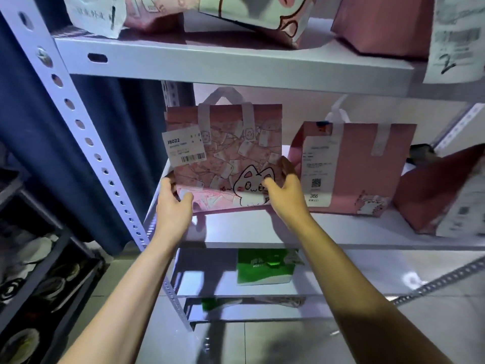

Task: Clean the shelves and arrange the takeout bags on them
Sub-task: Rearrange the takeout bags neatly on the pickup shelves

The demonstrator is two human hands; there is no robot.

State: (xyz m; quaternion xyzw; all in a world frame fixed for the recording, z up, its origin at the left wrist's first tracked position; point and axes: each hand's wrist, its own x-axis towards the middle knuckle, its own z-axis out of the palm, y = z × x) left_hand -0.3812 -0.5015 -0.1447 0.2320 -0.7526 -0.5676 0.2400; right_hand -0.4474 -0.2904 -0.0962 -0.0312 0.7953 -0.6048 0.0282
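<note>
A pink takeout bag with a white cat drawing (231,153) stands upright at the left end of the middle shelf (236,232). A white receipt labelled J8022 is stuck to its upper left. My left hand (173,203) grips the bag's lower left corner. My right hand (286,185) grips its lower right edge. To the right stands a plain pink bag (367,169) with a long receipt, and a third pink bag (446,195) leans tilted at the far right.
The upper shelf (210,61) carries several pink and white bags with receipts. A green bag (262,266) sits on a lower shelf. A perforated white upright (78,122) runs down the left. Beside it hang a dark blue curtain (105,153) and a dark rack (39,271).
</note>
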